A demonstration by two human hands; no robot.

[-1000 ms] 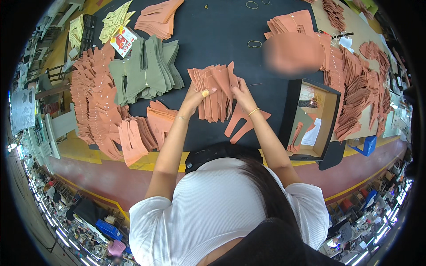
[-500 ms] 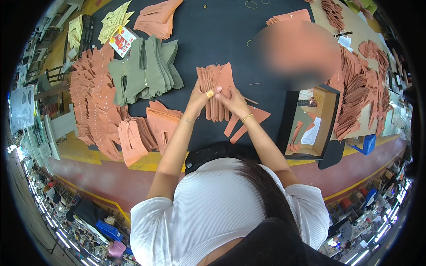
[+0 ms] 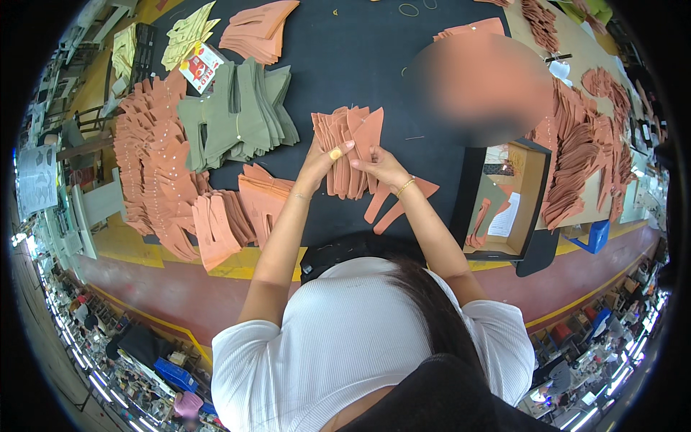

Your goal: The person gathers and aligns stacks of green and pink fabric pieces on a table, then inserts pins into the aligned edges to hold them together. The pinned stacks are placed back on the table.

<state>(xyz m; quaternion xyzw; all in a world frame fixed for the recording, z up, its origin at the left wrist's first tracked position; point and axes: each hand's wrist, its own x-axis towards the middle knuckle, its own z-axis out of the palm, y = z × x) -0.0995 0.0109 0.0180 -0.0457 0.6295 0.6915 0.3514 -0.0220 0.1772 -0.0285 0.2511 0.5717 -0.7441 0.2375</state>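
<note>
A fanned stack of salmon-coloured cut pieces (image 3: 344, 180), leather or fabric, is held upright between my two hands above the black table. My left hand (image 3: 322, 167) grips its left side, the thumb pressed across the front. On the other side my right hand (image 3: 385, 169) pinches the stack's right edge, where one piece (image 3: 368, 129) leans out from the others. The right fingertips behind that piece are hidden. Beneath my right wrist lie loose salmon pieces with narrow strips (image 3: 425, 189), flat on the table.
Grey-green pieces (image 3: 248, 108) lie bundled to the left, with salmon stacks (image 3: 216, 223) nearer me and a long salmon row (image 3: 147, 158) beyond. A printed carton (image 3: 201, 67) touches the green bundle. An open black box (image 3: 529, 198) stands right. Rubber bands (image 3: 408, 10) lie far off.
The stack has spread wider, its left side shifting left and its right piece tilting further right. Both hands keep their hold and have moved slightly.
</note>
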